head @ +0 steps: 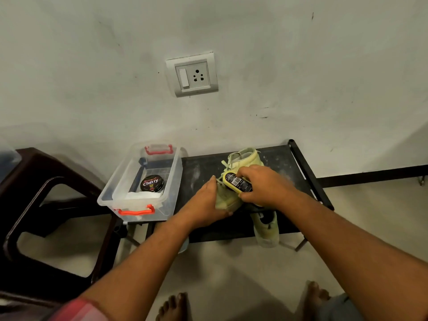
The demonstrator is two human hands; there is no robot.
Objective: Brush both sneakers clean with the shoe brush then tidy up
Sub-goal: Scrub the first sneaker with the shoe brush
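Observation:
A pale green sneaker point(245, 159) lies on the low black bench point(203, 165), its opening toward the wall. My left hand point(208, 202) grips its toe end. My right hand point(264, 185) holds a yellow shoe brush point(236, 183) with a black barcode label against the sneaker's upper. The second pale green sneaker point(266, 228) lies at the bench's front edge, partly hidden under my right wrist and hanging over the edge.
A clear plastic box point(120, 193) with red clips stands at the bench's left end, holding a Cherry polish tin point(152, 183) and a white cloth point(142, 195). A dark brown plastic chair point(30, 181) is at the left. Wall socket point(192, 75) above. My bare feet are on the floor below.

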